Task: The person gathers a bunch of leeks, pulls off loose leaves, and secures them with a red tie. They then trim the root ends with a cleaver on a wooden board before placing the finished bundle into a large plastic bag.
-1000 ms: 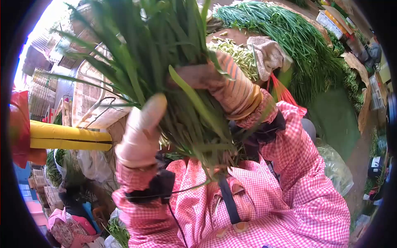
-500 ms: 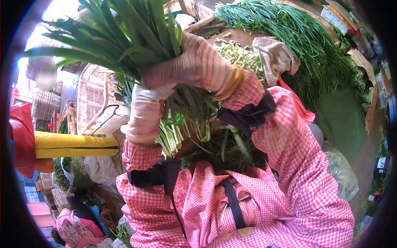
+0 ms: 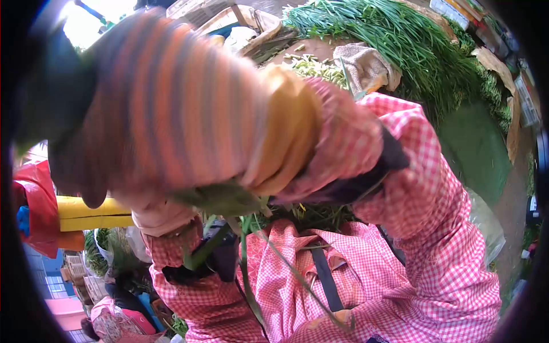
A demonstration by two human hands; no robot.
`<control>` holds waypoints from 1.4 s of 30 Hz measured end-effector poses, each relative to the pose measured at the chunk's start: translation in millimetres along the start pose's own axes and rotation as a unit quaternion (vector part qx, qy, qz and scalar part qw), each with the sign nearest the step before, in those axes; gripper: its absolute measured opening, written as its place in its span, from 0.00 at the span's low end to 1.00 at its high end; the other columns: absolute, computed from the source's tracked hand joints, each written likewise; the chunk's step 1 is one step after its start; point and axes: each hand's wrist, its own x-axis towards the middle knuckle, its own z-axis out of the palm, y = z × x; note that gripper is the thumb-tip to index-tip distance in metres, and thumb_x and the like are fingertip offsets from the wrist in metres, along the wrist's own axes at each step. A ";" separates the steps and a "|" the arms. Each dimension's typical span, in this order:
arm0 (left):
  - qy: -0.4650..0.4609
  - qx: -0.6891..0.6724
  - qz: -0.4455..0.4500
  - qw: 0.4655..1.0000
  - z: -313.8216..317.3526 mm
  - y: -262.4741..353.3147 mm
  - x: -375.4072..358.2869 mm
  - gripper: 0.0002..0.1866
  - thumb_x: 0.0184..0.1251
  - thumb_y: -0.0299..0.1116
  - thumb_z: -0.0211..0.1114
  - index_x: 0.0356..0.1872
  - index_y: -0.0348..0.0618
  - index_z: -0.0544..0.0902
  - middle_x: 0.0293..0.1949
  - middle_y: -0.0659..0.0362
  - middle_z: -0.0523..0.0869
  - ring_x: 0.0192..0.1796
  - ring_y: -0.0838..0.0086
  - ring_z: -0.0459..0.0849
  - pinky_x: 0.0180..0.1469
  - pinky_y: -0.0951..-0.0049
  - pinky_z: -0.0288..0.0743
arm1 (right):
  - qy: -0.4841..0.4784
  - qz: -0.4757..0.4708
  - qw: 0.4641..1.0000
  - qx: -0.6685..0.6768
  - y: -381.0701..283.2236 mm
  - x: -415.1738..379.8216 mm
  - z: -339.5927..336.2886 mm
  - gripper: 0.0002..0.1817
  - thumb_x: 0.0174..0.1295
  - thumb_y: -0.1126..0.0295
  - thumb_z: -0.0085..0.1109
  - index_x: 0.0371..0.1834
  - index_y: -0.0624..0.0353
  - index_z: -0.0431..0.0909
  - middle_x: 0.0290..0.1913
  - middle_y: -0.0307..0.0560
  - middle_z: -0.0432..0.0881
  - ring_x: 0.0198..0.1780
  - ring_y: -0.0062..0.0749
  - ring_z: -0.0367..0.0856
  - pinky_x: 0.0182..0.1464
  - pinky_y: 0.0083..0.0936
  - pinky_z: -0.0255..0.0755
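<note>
My right hand point(image 3: 166, 103), in an orange-and-grey striped glove, fills the upper left, very close and smeared by motion. Its fingers are closed round a bunch of long green leaves point(image 3: 43, 97), which shows only as a dark blur at the left edge. Behind it, my left hand point(image 3: 163, 217) wears a pale glove; only the part near the wrist shows and its fingers are hidden. Loose green leaves point(image 3: 246, 246) hang below the hands, in front of my pink checked apron point(image 3: 280, 274).
A large heap of long green stalks point(image 3: 389, 46) lies at the upper right. Beside it are a beige cloth point(image 3: 366, 66) and a pile of cut pale stem pieces point(image 3: 317, 70). A yellow padded bar point(image 3: 94, 214) juts in from the left, next to a red plastic sheet point(image 3: 37, 200).
My right hand has come up and left, much nearer the camera, with the leaf bunch. My left hand has shifted slightly left and down and is now mostly covered.
</note>
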 end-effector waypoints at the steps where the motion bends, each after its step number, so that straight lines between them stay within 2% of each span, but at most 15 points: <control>1: -0.004 0.005 -0.005 1.000 2.4 3.7 -6.5 0.18 0.56 0.33 0.65 0.45 0.34 0.77 0.36 0.53 0.83 0.36 0.68 0.82 0.40 0.72 0.76 | -0.003 0.000 1.000 -0.028 -6.9 -4.9 3.0 0.29 0.49 0.64 0.65 0.55 0.60 0.69 0.42 0.46 0.80 0.41 0.28 0.79 0.42 0.23 0.74; 8: -0.026 0.104 -0.014 0.994 13.3 24.0 -43.8 0.22 0.54 0.37 0.67 0.47 0.34 0.75 0.35 0.51 0.83 0.33 0.66 0.82 0.38 0.70 0.77 | -0.056 0.010 0.950 -0.307 -62.1 -34.2 32.2 0.31 0.46 0.59 0.68 0.53 0.61 0.71 0.38 0.44 0.83 0.36 0.25 0.81 0.38 0.22 0.74; 10: 0.009 0.244 0.012 0.970 21.3 30.0 -55.4 0.19 0.58 0.35 0.62 0.47 0.35 0.73 0.30 0.55 0.80 0.35 0.66 0.80 0.40 0.69 0.75 | -0.039 -0.024 0.989 -0.137 -32.2 -38.4 32.9 0.33 0.43 0.59 0.70 0.53 0.61 0.70 0.35 0.45 0.83 0.34 0.25 0.82 0.36 0.22 0.74; 11: 0.046 0.184 0.025 0.982 26.8 33.5 -65.9 0.17 0.60 0.35 0.61 0.46 0.36 0.74 0.30 0.56 0.79 0.36 0.67 0.79 0.41 0.68 0.74 | -0.035 -0.068 0.997 0.015 -5.8 -41.0 33.2 0.36 0.39 0.60 0.72 0.54 0.61 0.70 0.34 0.47 0.83 0.34 0.25 0.82 0.34 0.22 0.74; 12: 0.083 0.124 0.038 0.988 31.3 36.3 -76.1 0.14 0.62 0.34 0.59 0.45 0.37 0.74 0.29 0.57 0.78 0.38 0.68 0.78 0.43 0.66 0.72 | -0.076 0.062 0.992 0.084 -12.1 -60.4 40.3 0.41 0.40 0.58 0.72 0.59 0.63 0.65 0.33 0.50 0.82 0.34 0.29 0.82 0.37 0.25 0.75; 13: 0.120 0.065 0.049 0.989 32.9 39.6 -83.0 0.12 0.63 0.34 0.57 0.43 0.37 0.74 0.28 0.59 0.76 0.39 0.69 0.77 0.45 0.65 0.71 | -0.057 0.038 0.997 -0.025 9.5 -69.7 56.6 0.51 0.36 0.58 0.74 0.64 0.67 0.57 0.40 0.58 0.80 0.41 0.37 0.81 0.43 0.26 0.75; 14: -0.057 -0.046 0.015 0.997 27.2 45.4 -85.4 0.10 0.67 0.36 0.54 0.43 0.42 0.75 0.32 0.61 0.77 0.42 0.72 0.73 0.51 0.62 0.67 | -0.085 -0.010 0.992 -0.089 44.9 -92.2 65.8 0.54 0.33 0.59 0.74 0.65 0.68 0.54 0.44 0.61 0.78 0.46 0.40 0.79 0.49 0.27 0.72; 15: -0.033 -0.102 0.075 0.991 21.6 49.0 -90.4 0.13 0.65 0.36 0.56 0.46 0.43 0.74 0.31 0.61 0.77 0.41 0.68 0.76 0.49 0.58 0.69 | -0.105 -0.061 0.981 -0.150 79.8 -115.0 75.4 0.58 0.29 0.60 0.73 0.66 0.69 0.50 0.49 0.64 0.75 0.51 0.43 0.76 0.54 0.29 0.68; 18: 0.126 -0.061 0.125 0.982 15.3 60.4 -108.3 0.10 0.68 0.38 0.53 0.46 0.47 0.74 0.30 0.66 0.77 0.40 0.67 0.76 0.50 0.61 0.72 | -0.188 0.116 0.931 -0.289 118.6 -156.3 75.9 0.64 0.24 0.55 0.78 0.68 0.63 0.49 0.59 0.61 0.68 0.61 0.48 0.67 0.61 0.33 0.62; 19: 0.163 -0.018 0.138 0.977 10.2 62.7 -112.1 0.09 0.71 0.38 0.50 0.44 0.47 0.74 0.30 0.67 0.77 0.37 0.69 0.76 0.48 0.65 0.73 | -0.220 0.175 0.944 -0.175 126.7 -165.5 82.9 0.64 0.24 0.53 0.78 0.68 0.57 0.48 0.59 0.57 0.69 0.61 0.45 0.68 0.61 0.32 0.62; 20: 0.130 -0.100 0.111 0.980 7.8 70.8 -110.2 0.10 0.71 0.39 0.50 0.43 0.47 0.75 0.29 0.67 0.76 0.35 0.71 0.75 0.46 0.68 0.74 | -0.244 0.241 0.930 -0.134 130.3 -176.3 91.1 0.63 0.27 0.53 0.77 0.69 0.56 0.47 0.58 0.52 0.71 0.59 0.42 0.71 0.58 0.32 0.65; 23: 0.076 -0.108 0.107 0.985 -14.5 79.5 -117.5 0.09 0.71 0.38 0.51 0.41 0.46 0.76 0.27 0.67 0.75 0.30 0.76 0.74 0.41 0.71 0.74 | -0.189 0.313 0.893 -0.260 245.8 -213.3 131.5 0.33 0.46 0.52 0.64 0.56 0.50 0.67 0.45 0.51 0.80 0.46 0.41 0.80 0.41 0.35 0.74; 26: 0.165 -0.108 0.095 0.976 -26.0 91.6 -126.9 0.12 0.71 0.39 0.51 0.28 0.47 0.74 0.21 0.68 0.74 0.26 0.82 0.74 0.36 0.74 0.73 | -0.176 0.284 0.851 -0.406 174.4 -205.0 100.1 0.19 0.54 0.54 0.54 0.44 0.52 0.71 0.26 0.50 0.82 0.28 0.47 0.82 0.28 0.42 0.73; 34: 0.193 -0.137 0.109 0.966 -61.7 74.5 -159.3 0.13 0.71 0.38 0.52 0.25 0.47 0.70 0.20 0.67 0.70 0.26 0.80 0.72 0.40 0.73 0.71 | -0.188 0.323 0.848 -0.377 177.4 -219.4 79.5 0.26 0.53 0.45 0.55 0.48 0.50 0.73 0.38 0.49 0.83 0.40 0.44 0.82 0.41 0.37 0.75; 42: 0.171 -0.188 0.085 0.963 -53.5 57.7 -159.5 0.14 0.72 0.36 0.48 0.25 0.45 0.71 0.19 0.65 0.71 0.26 0.78 0.72 0.41 0.71 0.70 | -0.122 0.307 0.834 -0.442 215.3 -245.4 60.8 0.14 0.52 0.62 0.57 0.41 0.52 0.75 0.33 0.49 0.82 0.35 0.45 0.82 0.35 0.38 0.74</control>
